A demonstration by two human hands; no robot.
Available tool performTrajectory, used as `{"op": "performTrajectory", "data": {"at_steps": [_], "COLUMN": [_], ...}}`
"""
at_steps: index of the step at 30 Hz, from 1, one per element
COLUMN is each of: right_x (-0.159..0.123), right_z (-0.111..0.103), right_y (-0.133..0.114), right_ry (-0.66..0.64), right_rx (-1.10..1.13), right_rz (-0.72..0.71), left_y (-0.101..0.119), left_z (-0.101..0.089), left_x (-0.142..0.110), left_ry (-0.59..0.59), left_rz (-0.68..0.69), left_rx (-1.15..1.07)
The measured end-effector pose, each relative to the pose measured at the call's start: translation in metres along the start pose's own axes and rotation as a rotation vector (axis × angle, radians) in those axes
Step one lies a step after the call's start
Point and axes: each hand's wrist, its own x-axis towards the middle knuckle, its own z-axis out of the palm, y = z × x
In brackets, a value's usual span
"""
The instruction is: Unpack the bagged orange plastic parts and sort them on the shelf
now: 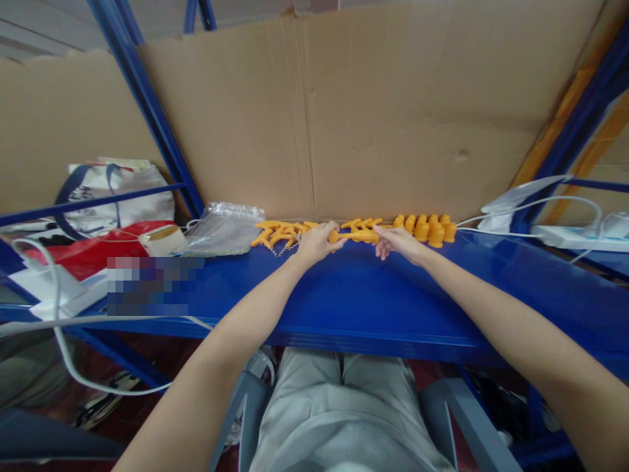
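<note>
Both my hands reach to the back of a blue shelf [344,295]. My left hand [317,244] is closed round one end of a long orange plastic piece [356,235]. My right hand [396,241] pinches its other end. To the left lies a pile of orange Y-shaped pieces [280,233] with a small metal chain. A row of several orange cap-shaped pieces [430,228] stands right of my right hand.
A cardboard sheet [373,111] backs the shelf between blue uprights. A clear plastic bag [223,229], a tape roll [162,239], a red item and a tote bag [115,196] sit left. White cables and a power strip [570,236] lie right.
</note>
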Motion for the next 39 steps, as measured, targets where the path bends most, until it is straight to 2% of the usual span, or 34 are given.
{"op": "performTrajectory", "data": {"at_steps": [3, 8, 11, 17, 24, 33, 39], "right_x": [0.002, 0.002, -0.001, -0.006, -0.005, -0.002, -0.003], "right_z": [-0.001, -0.008, -0.008, 0.001, 0.007, -0.01, -0.009], "right_y": [0.0, 0.001, -0.001, -0.011, -0.015, -0.004, -0.004], "right_ry": [-0.007, -0.014, -0.015, -0.004, 0.046, -0.025, -0.05], "right_rx": [-0.026, -0.028, -0.009, 0.046, -0.003, 0.009, 0.026], "right_rz": [0.054, -0.05, -0.065, 0.03, 0.157, -0.014, 0.004], "left_y": [0.0, -0.001, -0.002, -0.001, -0.002, -0.005, -0.004], "left_z": [-0.001, 0.001, 0.002, 0.004, 0.005, 0.003, 0.006], "left_x": [0.001, 0.001, 0.001, 0.0, 0.001, 0.001, 0.001], "left_ry": [0.001, -0.002, 0.012, 0.048, 0.05, 0.03, 0.061], "left_rz": [0.003, 0.004, 0.019, 0.059, 0.056, 0.015, 0.061], "left_rx": [-0.004, 0.015, 0.027, 0.038, 0.035, 0.04, 0.031]}}
